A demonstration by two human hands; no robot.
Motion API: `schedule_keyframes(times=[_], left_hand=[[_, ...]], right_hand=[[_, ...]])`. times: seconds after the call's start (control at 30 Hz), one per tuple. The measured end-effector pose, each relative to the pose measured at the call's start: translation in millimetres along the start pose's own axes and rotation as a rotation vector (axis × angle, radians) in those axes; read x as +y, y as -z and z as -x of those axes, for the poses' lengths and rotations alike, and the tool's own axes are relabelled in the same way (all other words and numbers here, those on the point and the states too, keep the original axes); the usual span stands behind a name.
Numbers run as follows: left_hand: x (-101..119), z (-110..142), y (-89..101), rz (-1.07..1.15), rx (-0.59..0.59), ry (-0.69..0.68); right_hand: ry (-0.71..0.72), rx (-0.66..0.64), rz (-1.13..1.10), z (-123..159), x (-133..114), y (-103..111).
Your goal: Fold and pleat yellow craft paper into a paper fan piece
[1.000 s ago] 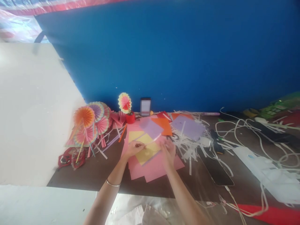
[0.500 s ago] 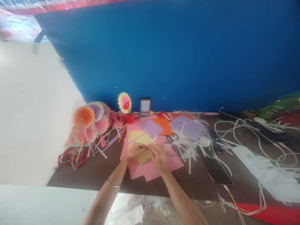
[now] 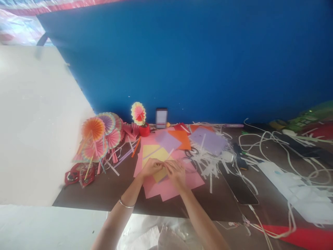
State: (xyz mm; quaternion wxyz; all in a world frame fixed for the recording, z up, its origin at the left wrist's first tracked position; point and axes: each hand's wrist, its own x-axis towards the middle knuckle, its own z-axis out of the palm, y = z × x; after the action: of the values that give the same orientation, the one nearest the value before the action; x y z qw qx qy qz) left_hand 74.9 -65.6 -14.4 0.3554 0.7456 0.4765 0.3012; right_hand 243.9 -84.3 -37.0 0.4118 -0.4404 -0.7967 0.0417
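My left hand [image 3: 153, 167] and my right hand [image 3: 175, 171] meet fingertip to fingertip above a yellow sheet of paper [image 3: 148, 151]. Both are closed in a pinch, and whatever lies between the fingers is too small and hidden to name. A thin pale paper strip [image 3: 170, 152] shows just above the fingertips; its lower end disappears at the right hand, and I cannot tell whether it is held. Under the yellow sheet are pink sheets [image 3: 153, 191]. A purple sheet [image 3: 168, 140] and an orange sheet [image 3: 184, 139] overlap behind my hands.
Scissors [image 3: 191, 152] and a pile of white paper strips [image 3: 208, 165] lie right of my hands. Pleated paper fans [image 3: 93, 128] stand left, near a fan in a red pot [image 3: 144, 130]. A phone [image 3: 240, 189] and white cables [image 3: 262, 139] cover the right side.
My hands stay together in nearly the same place, with hardly any finger movement visible. The view has shifted very slightly.
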Motion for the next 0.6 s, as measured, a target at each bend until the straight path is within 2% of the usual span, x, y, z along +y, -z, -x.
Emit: schedule_keyframes(times=[0.33, 0.47, 0.6], left_hand=[[0.7, -1.3, -4.5, -0.107, -0.013, -0.057], [2.8, -1.9, -6.5, -0.191, 0.010, -0.060], [5.2, -1.3, -5.8, -0.163, 0.013, -0.058]], right_hand=[[0.077, -0.014, 0.107, -2.0, -2.2, 4.6], [0.074, -0.010, 0.119, -3.4, -3.0, 5.0], [0.062, -0.007, 0.110, -2.4, -1.1, 3.7]])
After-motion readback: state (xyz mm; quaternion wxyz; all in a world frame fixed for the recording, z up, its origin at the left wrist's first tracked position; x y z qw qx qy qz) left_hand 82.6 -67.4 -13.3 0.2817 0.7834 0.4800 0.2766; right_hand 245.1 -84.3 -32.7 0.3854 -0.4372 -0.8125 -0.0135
